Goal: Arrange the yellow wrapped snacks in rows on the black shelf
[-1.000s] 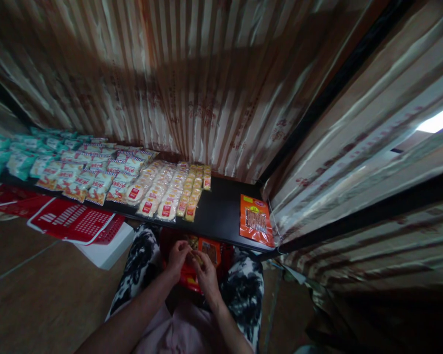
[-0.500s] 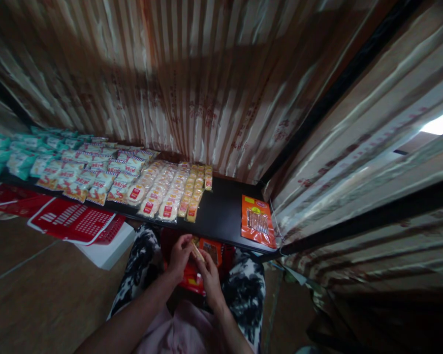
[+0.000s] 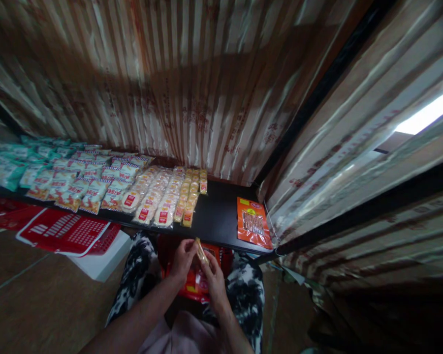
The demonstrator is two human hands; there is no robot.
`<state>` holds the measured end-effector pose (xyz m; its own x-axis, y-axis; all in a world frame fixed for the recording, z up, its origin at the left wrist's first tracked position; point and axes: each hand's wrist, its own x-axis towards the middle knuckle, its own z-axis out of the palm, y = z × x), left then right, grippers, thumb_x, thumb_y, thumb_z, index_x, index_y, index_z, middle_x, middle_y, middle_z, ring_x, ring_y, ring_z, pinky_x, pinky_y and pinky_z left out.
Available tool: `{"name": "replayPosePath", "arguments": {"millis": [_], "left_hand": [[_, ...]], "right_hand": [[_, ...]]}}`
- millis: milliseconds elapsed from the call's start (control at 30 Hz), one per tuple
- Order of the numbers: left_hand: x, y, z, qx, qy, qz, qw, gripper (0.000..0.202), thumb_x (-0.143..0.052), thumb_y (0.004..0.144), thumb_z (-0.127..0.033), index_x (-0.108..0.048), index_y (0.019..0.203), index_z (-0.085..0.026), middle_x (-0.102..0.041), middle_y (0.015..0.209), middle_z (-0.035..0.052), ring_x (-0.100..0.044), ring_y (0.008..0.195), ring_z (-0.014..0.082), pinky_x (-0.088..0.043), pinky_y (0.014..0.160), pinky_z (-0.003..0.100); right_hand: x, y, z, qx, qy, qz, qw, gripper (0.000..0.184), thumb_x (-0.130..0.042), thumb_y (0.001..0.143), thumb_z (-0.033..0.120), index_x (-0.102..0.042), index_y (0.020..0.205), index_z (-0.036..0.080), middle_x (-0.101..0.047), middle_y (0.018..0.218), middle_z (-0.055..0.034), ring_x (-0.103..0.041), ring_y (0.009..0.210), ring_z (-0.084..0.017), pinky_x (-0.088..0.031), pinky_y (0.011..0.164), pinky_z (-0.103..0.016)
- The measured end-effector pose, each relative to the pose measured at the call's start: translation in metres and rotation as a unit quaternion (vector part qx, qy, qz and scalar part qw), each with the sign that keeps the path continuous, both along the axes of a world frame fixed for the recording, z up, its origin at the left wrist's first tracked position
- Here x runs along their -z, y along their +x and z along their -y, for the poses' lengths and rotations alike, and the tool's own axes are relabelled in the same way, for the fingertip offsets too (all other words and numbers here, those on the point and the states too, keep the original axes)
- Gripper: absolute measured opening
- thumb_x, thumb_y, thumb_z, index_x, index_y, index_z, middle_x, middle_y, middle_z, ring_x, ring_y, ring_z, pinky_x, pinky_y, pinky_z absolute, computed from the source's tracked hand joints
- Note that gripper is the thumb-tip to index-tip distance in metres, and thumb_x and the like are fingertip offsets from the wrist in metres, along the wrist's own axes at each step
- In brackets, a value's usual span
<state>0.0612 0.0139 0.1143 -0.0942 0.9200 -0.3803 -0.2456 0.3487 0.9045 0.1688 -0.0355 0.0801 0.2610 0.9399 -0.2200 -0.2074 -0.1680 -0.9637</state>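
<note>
My left hand [image 3: 182, 258] and my right hand [image 3: 213, 273] meet above my lap, both pinched on a small yellow snack packet [image 3: 200, 250] held upright between them. Under the hands a red basket [image 3: 194, 287] with orange packets rests between my knees in black-and-white patterned trousers. Just ahead runs a black shelf [image 3: 217, 219] with rows of packets: small yellow ones [image 3: 190, 200], round crackers with red labels [image 3: 155, 196], and further left more white-and-red and teal bags.
A single orange packet [image 3: 253, 222] lies at the shelf's right end. Red plastic baskets [image 3: 64, 232] lie on a white box to the left, on a brown floor. Striped cardboard walls stand behind the shelf and to the right.
Both hands have lifted a little out of the basket, raising the small yellow packet from flat to upright. The view has shifted slightly.
</note>
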Motion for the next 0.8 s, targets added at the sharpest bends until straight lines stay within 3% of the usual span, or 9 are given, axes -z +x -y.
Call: {"name": "replayPosePath", "arguments": {"millis": [233, 600, 800], "left_hand": [[0.001, 0.001, 0.004, 0.007, -0.004, -0.018, 1.0, 0.036, -0.073, 0.065, -0.042, -0.063, 0.084, -0.014, -0.067, 0.078, 0.0052, -0.062, 0.068, 0.0158, -0.047, 0.063, 0.024], [0.007, -0.007, -0.001, -0.029, -0.006, 0.019, 0.999, 0.034, -0.073, 0.062, -0.022, -0.062, 0.093, -0.015, -0.068, 0.098, 0.0088, -0.064, 0.091, 0.0199, -0.049, 0.078, 0.027], [0.005, -0.001, 0.0, -0.004, -0.009, 0.04, 0.999, 0.034, -0.071, 0.065, -0.021, -0.063, 0.097, -0.016, -0.069, 0.097, 0.0084, -0.065, 0.092, 0.0206, -0.05, 0.081, 0.028]], "right_hand": [[0.0, 0.001, 0.002, -0.005, -0.032, -0.034, 0.999, 0.05, -0.07, 0.068, 0.051, -0.067, 0.106, 0.019, -0.07, 0.1, -0.0069, -0.066, 0.082, -0.022, -0.053, 0.067, -0.029], [-0.009, 0.001, -0.007, -0.004, -0.019, -0.031, 0.999, 0.054, -0.075, 0.06, 0.05, -0.067, 0.103, 0.018, -0.071, 0.1, -0.0077, -0.066, 0.089, -0.025, -0.053, 0.073, -0.033], [-0.013, 0.003, -0.013, 0.005, 0.005, -0.017, 1.0, 0.05, -0.074, 0.062, 0.049, -0.067, 0.102, 0.018, -0.07, 0.101, -0.0082, -0.065, 0.09, -0.024, -0.053, 0.075, -0.033]]}}
